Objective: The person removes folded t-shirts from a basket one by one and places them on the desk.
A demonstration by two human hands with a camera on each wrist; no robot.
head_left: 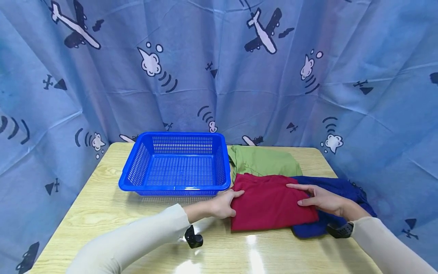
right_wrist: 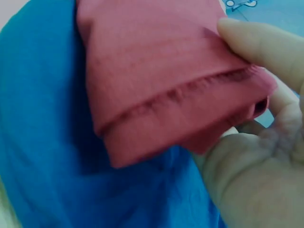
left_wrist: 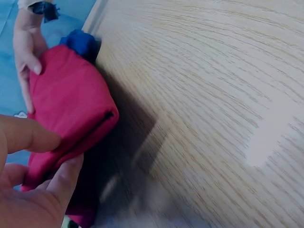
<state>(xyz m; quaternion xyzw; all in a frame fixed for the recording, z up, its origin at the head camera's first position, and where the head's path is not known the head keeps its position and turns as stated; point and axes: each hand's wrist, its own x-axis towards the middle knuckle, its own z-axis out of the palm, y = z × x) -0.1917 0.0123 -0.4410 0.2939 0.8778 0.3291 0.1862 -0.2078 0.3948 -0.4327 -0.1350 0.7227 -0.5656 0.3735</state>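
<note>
A folded red cloth (head_left: 270, 205) is held between both hands at the right half of the table. At its left edge my left hand (head_left: 222, 204) pinches the layers; in the left wrist view the thumb and fingers lie on opposite sides of the fold (left_wrist: 76, 90). The right edge is gripped by my right hand (head_left: 323, 201), thumb and fingers around the stacked layers, as the right wrist view shows. A shadow below the cloth in the left wrist view suggests its near edge is off the table. A dark blue cloth (head_left: 356, 194) lies partly beneath its right side.
Left of the cloth stands a blue plastic basket (head_left: 174, 188) with perforated walls and nothing inside. A green cloth (head_left: 270, 161) lies behind the red one. The wooden table (head_left: 102, 213) ends at a blue curtain (head_left: 191, 76) with airplane prints.
</note>
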